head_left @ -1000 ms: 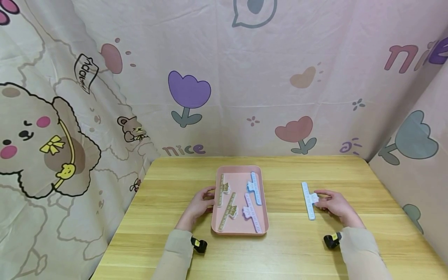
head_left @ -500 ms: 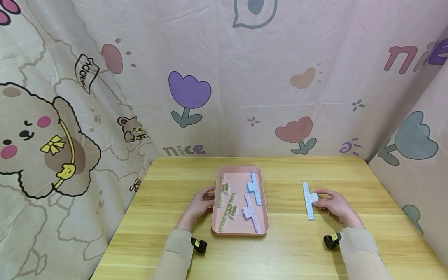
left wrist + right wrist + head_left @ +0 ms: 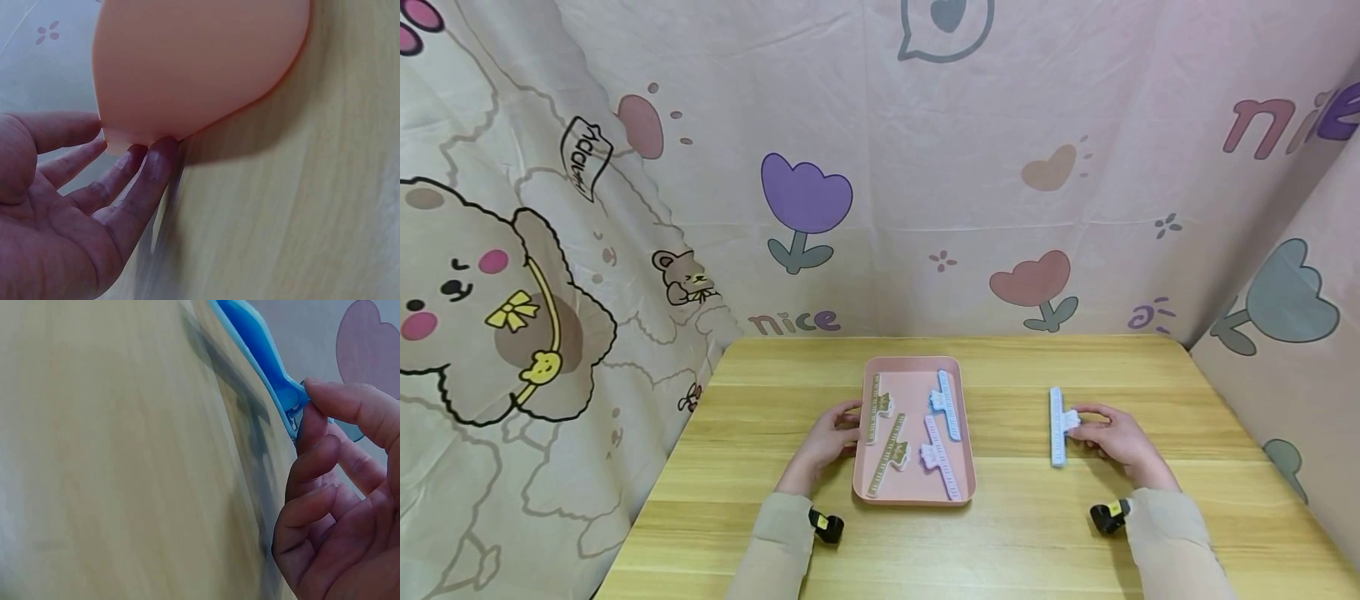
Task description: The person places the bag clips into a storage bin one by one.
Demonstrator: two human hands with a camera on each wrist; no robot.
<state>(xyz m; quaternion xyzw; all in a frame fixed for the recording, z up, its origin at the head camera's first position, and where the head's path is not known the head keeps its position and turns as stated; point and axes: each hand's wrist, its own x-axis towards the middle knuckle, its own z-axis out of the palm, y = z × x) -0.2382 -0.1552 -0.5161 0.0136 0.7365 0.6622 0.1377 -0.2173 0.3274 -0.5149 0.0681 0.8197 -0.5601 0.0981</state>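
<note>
In the head view my left hand [image 3: 831, 437] lies at the left side of a pink tray [image 3: 913, 503]. Its fingertips touch the tray's wall [image 3: 194, 69] in the left wrist view, the fingers only slightly bent. Right of the tray, my right hand [image 3: 1116, 437] pinches the small handle of a light blue long-jawed clip [image 3: 1057, 429] between thumb and index finger. Seen from the right wrist, this clip [image 3: 253, 337] hangs over the wood, its shadow apart from it, and the other fingers curl beneath the pinch.
Inside the tray lie two olive-brown clips, one a brown clip [image 3: 889, 454] at the front, plus a blue clip [image 3: 950, 404] and a lilac clip [image 3: 942, 458]. A wooden table [image 3: 1007, 533] carries everything. A printed curtain [image 3: 925, 167] hangs behind the table's back edge.
The blue clip in my right hand has turned slightly, from leaning to nearly straight, its near end shifting left. My left hand and the tray stay in place.
</note>
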